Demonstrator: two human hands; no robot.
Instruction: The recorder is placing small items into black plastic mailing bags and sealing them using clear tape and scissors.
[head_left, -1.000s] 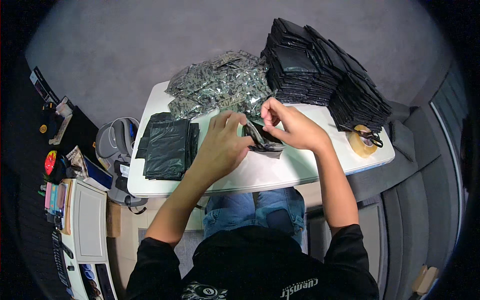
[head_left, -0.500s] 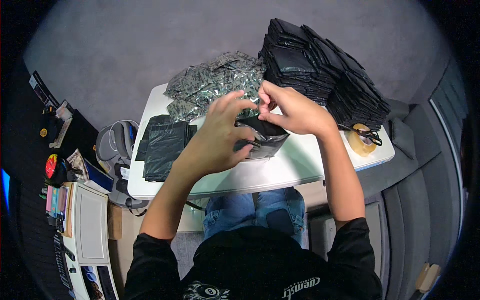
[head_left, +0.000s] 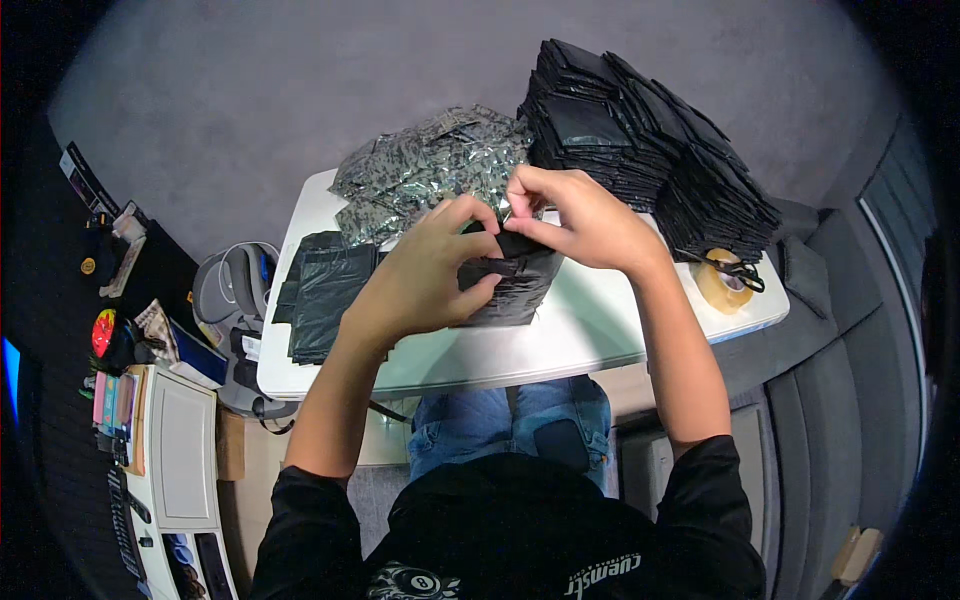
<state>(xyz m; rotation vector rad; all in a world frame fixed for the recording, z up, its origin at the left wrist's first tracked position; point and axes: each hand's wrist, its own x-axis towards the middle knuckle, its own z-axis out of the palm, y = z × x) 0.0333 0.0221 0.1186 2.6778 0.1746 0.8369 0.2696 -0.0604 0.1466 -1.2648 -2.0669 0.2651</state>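
Black plastic bag [head_left: 515,300] shows on my remote feed at twelve o'clock from the torso [head_left: 520,520]. Left hand [head_left: 425,265], fingers bent, grips its side; right hand [head_left: 592,222] pinches its top edge. Camouflage packets [head_left: 425,165] lie at its eleven o'clock.

On the black shirt [head_left: 540,510], white lettering [head_left: 603,575] is printed in larger and smaller lines. Beside it, a single numeral is borne by a ball picture [head_left: 420,583]. Marks on the dark panel [head_left: 80,178], far left: too small to be read.
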